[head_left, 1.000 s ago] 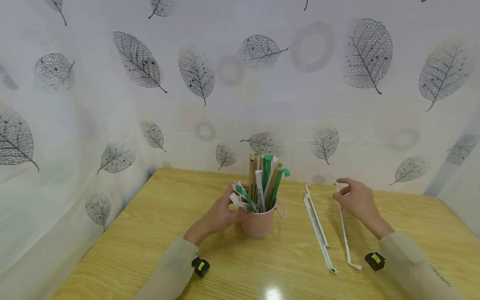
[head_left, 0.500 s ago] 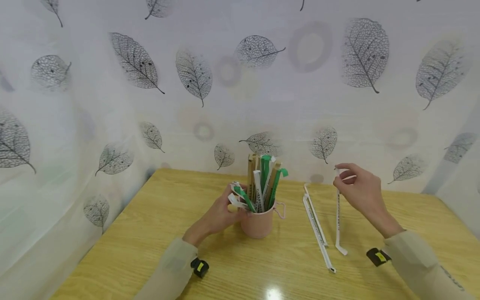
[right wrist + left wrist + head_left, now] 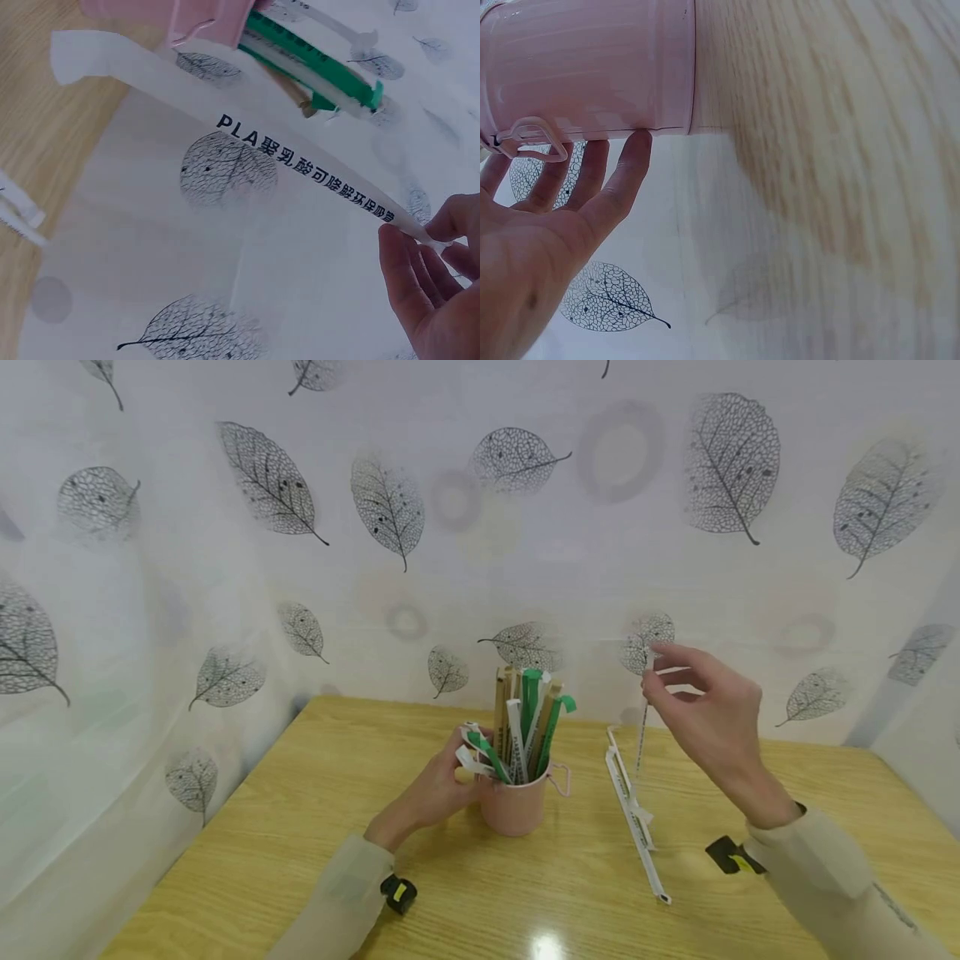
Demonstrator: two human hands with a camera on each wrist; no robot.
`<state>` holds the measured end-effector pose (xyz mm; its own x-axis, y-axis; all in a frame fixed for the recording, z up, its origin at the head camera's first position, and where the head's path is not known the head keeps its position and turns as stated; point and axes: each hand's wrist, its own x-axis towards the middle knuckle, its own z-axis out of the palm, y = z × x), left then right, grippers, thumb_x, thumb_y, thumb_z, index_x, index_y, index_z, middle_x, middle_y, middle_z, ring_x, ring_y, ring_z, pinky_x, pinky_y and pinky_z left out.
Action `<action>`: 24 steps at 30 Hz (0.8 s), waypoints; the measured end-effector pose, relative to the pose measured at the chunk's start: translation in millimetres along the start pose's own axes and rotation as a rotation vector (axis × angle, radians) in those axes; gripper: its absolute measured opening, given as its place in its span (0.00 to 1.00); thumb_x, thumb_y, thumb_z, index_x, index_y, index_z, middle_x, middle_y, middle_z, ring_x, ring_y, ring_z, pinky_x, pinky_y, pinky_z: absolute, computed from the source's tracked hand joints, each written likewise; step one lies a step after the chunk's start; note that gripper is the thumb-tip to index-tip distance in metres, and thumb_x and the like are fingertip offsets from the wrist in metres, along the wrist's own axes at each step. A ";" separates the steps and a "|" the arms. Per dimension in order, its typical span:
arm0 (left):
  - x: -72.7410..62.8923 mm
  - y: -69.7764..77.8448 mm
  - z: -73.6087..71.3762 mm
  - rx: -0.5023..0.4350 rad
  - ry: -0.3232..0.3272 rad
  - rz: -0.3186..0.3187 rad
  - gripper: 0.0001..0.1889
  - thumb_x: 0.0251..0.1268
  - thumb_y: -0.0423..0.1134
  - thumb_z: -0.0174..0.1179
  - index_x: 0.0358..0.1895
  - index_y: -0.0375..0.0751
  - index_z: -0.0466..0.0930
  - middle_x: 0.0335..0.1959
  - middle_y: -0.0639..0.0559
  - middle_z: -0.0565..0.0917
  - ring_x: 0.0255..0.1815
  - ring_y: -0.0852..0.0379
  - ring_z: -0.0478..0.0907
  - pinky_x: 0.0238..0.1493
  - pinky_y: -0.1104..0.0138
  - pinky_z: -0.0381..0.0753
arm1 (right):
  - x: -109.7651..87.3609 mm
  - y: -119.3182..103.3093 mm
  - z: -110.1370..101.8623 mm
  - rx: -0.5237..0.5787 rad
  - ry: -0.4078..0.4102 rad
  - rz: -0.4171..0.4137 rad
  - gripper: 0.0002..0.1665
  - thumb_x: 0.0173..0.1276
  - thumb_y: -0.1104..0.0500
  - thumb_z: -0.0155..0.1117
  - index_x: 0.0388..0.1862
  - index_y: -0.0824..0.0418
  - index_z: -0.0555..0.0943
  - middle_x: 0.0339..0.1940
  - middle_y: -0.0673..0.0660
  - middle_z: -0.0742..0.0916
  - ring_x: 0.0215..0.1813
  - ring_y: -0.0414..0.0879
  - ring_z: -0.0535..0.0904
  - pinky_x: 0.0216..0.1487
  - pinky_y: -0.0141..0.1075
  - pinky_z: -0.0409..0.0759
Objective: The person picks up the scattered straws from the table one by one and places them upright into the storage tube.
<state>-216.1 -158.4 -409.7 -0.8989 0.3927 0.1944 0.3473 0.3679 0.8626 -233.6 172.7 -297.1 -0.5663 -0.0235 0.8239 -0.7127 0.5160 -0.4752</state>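
In the head view, my left hand (image 3: 438,789) holds a pink cup (image 3: 513,810) by its left side, thumb in front. The left wrist view has its fingertips against the wall of the cup (image 3: 592,67), near the wire handle (image 3: 536,135). Paper-wrapped straws (image 3: 516,743) in white, green and brown stand in the cup. My right hand (image 3: 712,718) pinches one white wrapped straw (image 3: 300,161) at its upper end, thumb against fingers. That straw hangs above the table, right of the cup, its lower end bent over.
White wrapped straws (image 3: 636,823) lie on the wooden table (image 3: 450,893) to the right of the cup, partly behind the hanging one. A pale curtain (image 3: 465,568) with leaf prints hangs along the back and left edges of the table.
The right hand has lifted the white straw off the table and carried it up and leftward, towards the cup. My left hand and the cup have stayed in place.
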 end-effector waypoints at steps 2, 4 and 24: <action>0.2 0.3 -0.1 0.001 -0.002 0.001 0.36 0.69 0.43 0.67 0.75 0.52 0.58 0.75 0.46 0.69 0.75 0.42 0.68 0.69 0.44 0.75 | 5.4 -10.3 3.6 0.054 0.010 -0.017 0.22 0.61 0.72 0.69 0.54 0.60 0.88 0.38 0.33 0.86 0.35 0.23 0.83 0.39 0.17 0.81; -0.1 0.0 -0.2 0.002 -0.002 0.000 0.36 0.69 0.42 0.67 0.75 0.51 0.58 0.75 0.46 0.69 0.75 0.42 0.69 0.69 0.44 0.75 | 10.2 -19.8 7.8 0.108 0.016 -0.019 0.22 0.62 0.73 0.68 0.54 0.61 0.87 0.37 0.36 0.87 0.35 0.25 0.84 0.39 0.19 0.82; 0.1 1.7 0.7 0.007 -0.003 -0.024 0.34 0.71 0.42 0.64 0.75 0.53 0.58 0.75 0.44 0.69 0.75 0.40 0.69 0.64 0.47 0.79 | 18.1 -59.5 52.7 0.328 0.047 -0.151 0.20 0.60 0.77 0.68 0.52 0.73 0.84 0.39 0.63 0.88 0.42 0.29 0.87 0.40 0.26 0.86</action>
<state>-215.4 -157.1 -408.5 -0.9062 0.3863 0.1720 0.3272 0.3830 0.8638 -223.2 96.5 -270.1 -0.4303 -0.0351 0.9020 -0.8860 0.2075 -0.4146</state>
